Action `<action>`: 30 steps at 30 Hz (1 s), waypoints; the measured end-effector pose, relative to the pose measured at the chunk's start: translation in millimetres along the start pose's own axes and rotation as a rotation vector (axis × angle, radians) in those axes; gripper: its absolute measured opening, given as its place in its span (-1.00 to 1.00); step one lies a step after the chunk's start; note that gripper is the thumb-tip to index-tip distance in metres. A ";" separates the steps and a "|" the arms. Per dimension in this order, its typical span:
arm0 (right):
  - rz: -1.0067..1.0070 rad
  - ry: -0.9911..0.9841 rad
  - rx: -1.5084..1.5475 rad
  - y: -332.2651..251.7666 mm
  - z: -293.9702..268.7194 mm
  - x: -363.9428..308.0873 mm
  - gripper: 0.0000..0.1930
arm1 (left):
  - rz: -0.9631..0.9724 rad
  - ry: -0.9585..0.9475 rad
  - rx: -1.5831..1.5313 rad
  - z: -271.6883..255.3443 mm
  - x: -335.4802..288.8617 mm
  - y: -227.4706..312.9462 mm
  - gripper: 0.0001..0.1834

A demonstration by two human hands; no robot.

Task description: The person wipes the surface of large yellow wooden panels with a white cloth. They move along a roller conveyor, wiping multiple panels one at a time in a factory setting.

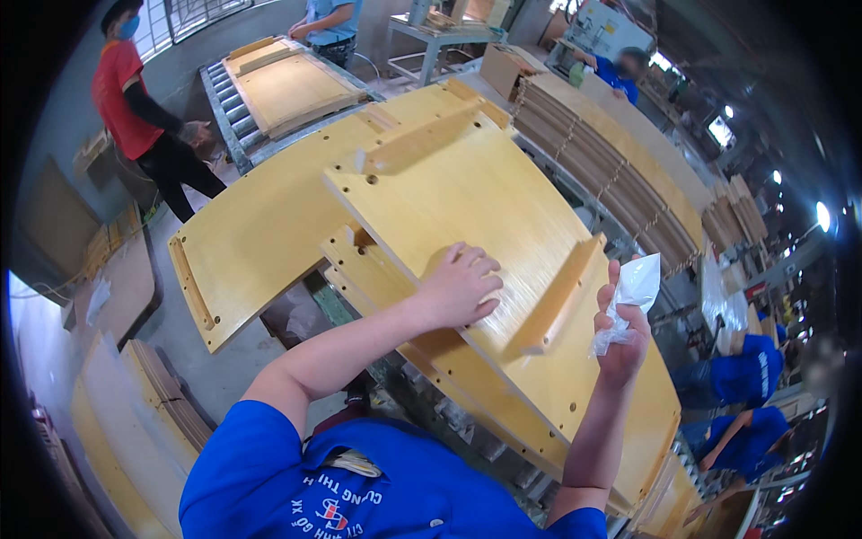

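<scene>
My left hand [462, 286] rests on the top yellow-varnished wooden panel [449, 211], fingers loosely bent and a little apart, with nothing plainly held. My right hand [624, 337] is raised over the panel's right side and closed on a small white plastic packet [638, 282]; crinkled clear film shows at its lower end. A wooden strip [564, 295] stands on the panel between my hands, and another strip [422, 139] crosses its far end. Small dark holes dot the panel's edges. Beneath it lie more drilled panels [359, 260], partly hidden.
A roller conveyor [226, 108] carries another panel [296, 90] at the far left. Stacked brown boards [602, 162] stand beyond the panel on the right. A person in red [119, 90] stands at the left; several people in blue work around. More boards [135, 413] lean at lower left.
</scene>
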State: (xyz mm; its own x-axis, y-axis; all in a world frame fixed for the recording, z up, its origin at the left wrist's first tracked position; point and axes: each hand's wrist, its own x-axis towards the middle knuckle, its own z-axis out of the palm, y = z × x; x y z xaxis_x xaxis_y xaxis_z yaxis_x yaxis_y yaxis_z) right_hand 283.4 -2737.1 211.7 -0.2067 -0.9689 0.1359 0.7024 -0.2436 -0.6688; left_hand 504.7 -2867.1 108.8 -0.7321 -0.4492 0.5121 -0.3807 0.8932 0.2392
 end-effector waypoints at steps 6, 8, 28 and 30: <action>0.066 -0.197 -0.223 32.8 90.9 100.9 -0.44 | 0.054 0.023 -0.050 -9.0 -3.0 -37.3 -0.71; 0.174 -0.266 -0.233 48.7 113.2 133.3 -0.54 | 0.128 0.011 -0.084 -9.3 -5.1 -34.6 -0.74; 0.124 -0.845 -2.106 208.0 217.1 292.8 -0.55 | 0.138 0.258 -0.374 -11.8 -11.8 -43.0 -0.81; 0.102 -0.873 -2.172 208.8 218.0 297.4 -0.54 | 0.154 0.243 -0.383 -11.6 -11.8 -42.0 -0.81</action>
State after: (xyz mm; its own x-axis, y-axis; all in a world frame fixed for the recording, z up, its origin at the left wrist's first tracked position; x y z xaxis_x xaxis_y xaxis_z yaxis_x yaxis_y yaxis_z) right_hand 517.2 -3085.5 271.8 0.4118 -0.8963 -0.1647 -0.9102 -0.3959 -0.1213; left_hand 535.8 -2899.1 102.2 -0.5931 -0.3343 0.7324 -0.0096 0.9126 0.4087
